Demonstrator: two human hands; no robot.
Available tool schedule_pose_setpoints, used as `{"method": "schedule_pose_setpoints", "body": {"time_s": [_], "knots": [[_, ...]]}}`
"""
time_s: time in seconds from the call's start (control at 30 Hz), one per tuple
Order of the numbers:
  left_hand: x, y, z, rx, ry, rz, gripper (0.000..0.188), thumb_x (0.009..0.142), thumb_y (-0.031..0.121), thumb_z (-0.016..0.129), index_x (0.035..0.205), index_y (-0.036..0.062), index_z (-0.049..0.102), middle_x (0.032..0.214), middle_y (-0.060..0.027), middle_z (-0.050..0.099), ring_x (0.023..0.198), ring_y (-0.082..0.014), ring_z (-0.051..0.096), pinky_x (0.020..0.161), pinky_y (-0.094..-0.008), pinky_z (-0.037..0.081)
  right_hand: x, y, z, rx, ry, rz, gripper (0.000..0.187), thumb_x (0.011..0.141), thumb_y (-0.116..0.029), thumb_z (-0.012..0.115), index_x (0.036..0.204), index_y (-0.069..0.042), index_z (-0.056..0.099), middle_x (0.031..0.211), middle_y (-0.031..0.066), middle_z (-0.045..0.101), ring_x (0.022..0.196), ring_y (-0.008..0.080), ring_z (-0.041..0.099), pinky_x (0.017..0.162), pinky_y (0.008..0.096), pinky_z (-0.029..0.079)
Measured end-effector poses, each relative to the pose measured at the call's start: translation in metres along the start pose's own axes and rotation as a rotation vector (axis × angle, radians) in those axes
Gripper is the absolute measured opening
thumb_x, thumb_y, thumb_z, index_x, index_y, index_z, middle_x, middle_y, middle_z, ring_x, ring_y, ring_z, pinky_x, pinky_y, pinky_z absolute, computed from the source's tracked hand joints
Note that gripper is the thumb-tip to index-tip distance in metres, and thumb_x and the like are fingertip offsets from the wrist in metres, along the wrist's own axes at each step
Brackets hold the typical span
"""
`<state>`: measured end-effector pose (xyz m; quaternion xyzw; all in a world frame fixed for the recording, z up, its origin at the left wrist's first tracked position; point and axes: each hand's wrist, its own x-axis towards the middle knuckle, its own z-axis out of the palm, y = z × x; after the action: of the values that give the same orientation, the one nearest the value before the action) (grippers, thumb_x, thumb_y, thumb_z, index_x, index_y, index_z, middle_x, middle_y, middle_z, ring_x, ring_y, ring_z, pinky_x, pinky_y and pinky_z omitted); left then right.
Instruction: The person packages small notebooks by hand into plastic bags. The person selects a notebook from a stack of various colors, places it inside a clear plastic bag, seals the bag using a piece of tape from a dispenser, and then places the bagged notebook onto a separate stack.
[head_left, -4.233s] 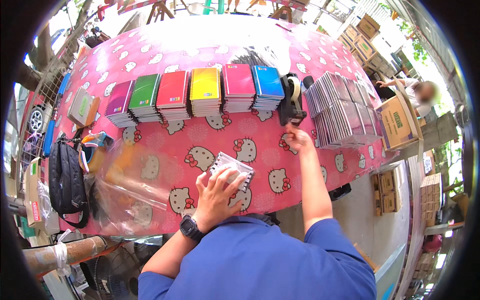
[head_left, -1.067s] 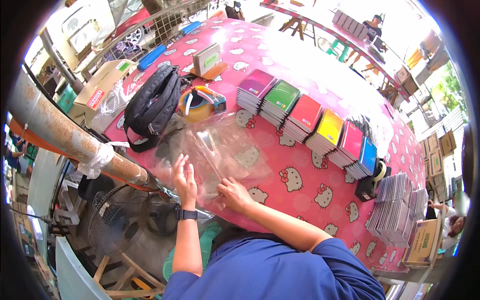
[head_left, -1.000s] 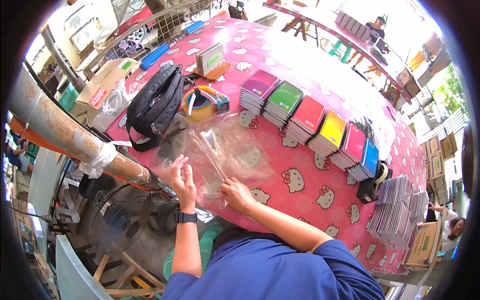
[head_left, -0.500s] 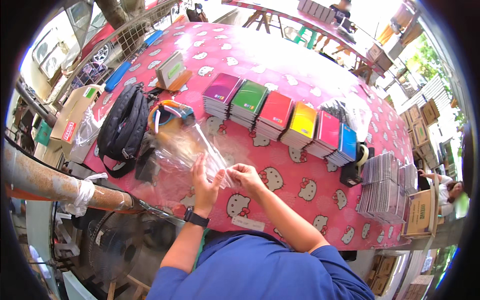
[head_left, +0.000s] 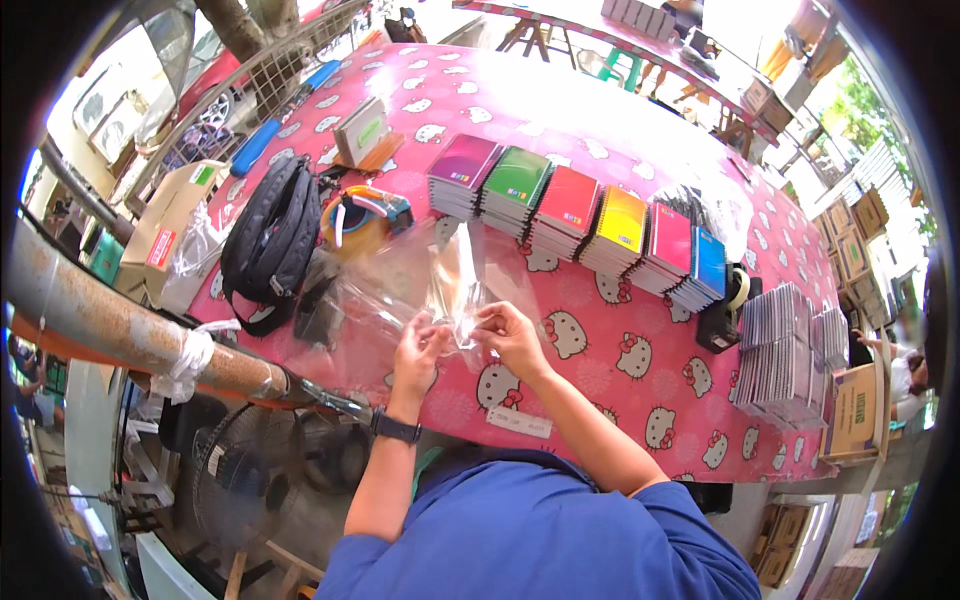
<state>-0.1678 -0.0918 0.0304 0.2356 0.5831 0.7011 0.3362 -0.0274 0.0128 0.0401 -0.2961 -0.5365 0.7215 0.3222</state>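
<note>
A clear plastic bag [head_left: 452,275] stretches between my two hands over the pink cartoon-print tablecloth [head_left: 600,430]. My left hand [head_left: 418,355], with a dark watch on its wrist, pinches the bag's near edge. On the other side of that edge, the fingers of my right hand [head_left: 512,338] are closed on it too. More loose clear plastic lies flat beneath and left of the bag. Beyond my hands, spiral notebooks stand in a slanting row of stacks, among them purple [head_left: 467,162], green [head_left: 516,180], red [head_left: 568,200] and yellow [head_left: 622,220].
A black backpack [head_left: 270,235] and orange-blue goggles [head_left: 368,212] lie to the left. Right of the notebooks stand a black tape dispenser [head_left: 720,322] and bundled notebooks [head_left: 778,360]. A rusty pole [head_left: 130,325] runs along the left, above a fan [head_left: 245,470]. People are at the far table.
The plastic bag has swung from slanting left to pointing away from me. My left hand has turned from flat against the plastic to pinching its edge. The view has shifted slightly.
</note>
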Motion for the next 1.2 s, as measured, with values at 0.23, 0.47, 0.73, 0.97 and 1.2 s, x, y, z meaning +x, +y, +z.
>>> {"method": "schedule_pose_setpoints", "body": {"time_s": [0.23,0.47,0.73,0.97,1.2], "knots": [[0.007,0.008,-0.019,-0.246,0.095,-0.131,0.044,0.086,0.015,0.063,0.123,-0.0012,0.046,0.082,-0.004,0.06,0.064,-0.0088,0.055,0.056,-0.0212,0.045,0.004,0.016,-0.005,-0.375,-0.109,0.124,0.017,0.088,-0.003,0.056,0.105,-0.003,0.054,0.081,0.0025,0.061,0.071,0.0073,0.056,0.061,0.0244,0.048],[0.017,-0.001,0.031,0.032,-0.048,-0.039,0.023,0.083,0.013,0.066,0.1,-0.002,0.063,0.084,-0.0022,0.064,0.067,-0.0083,0.054,0.062,-0.0215,0.045,0.005,-0.006,-0.01,0.479,-0.289,0.282,0.011,0.091,-0.008,0.053,0.101,-0.006,0.056,0.095,0.0032,0.063,0.08,0.0108,0.061,0.068,0.0256,0.051],[0.041,0.006,-0.092,0.453,0.532,0.22,0.017,0.083,0.015,0.066,0.089,-0.001,0.064,0.077,-0.0058,0.067,0.069,-0.011,0.059,0.062,-0.0258,0.047,-0.074,-0.127,-0.15,0.083,0.664,-0.715,0.018,0.092,-0.017,0.05,0.102,-0.002,0.049,0.091,0.0097,0.055,0.082,0.0207,0.056,0.072,0.0348,0.049],[0.007,0.044,-0.096,1.469,0.816,0.63,0.055,0.072,0.018,0.073,0.119,0.0004,0.05,0.116,-0.0216,0.055,0.113,-0.0371,0.048,0.097,-0.046,0.035,-0.092,-0.132,-0.059,-1.283,0.02,-0.658,0.007,0.069,-0.014,0.067,0.07,-0.012,0.06,0.08,0.0041,0.048,0.082,0.021,0.049,0.076,0.0377,0.031],[-0.019,0.042,0.091,0.744,-0.484,0.798,0.045,0.081,0.017,0.056,0.124,0.0087,0.049,0.128,-0.0145,0.047,0.123,-0.0321,0.038,0.103,-0.0444,0.028,-0.056,-0.025,-0.083,-1.053,-0.039,-0.133,0.029,0.075,-0.019,0.065,0.103,-0.011,0.062,0.096,0.0109,0.054,0.102,0.0277,0.047,0.089,0.042,0.036]]}}
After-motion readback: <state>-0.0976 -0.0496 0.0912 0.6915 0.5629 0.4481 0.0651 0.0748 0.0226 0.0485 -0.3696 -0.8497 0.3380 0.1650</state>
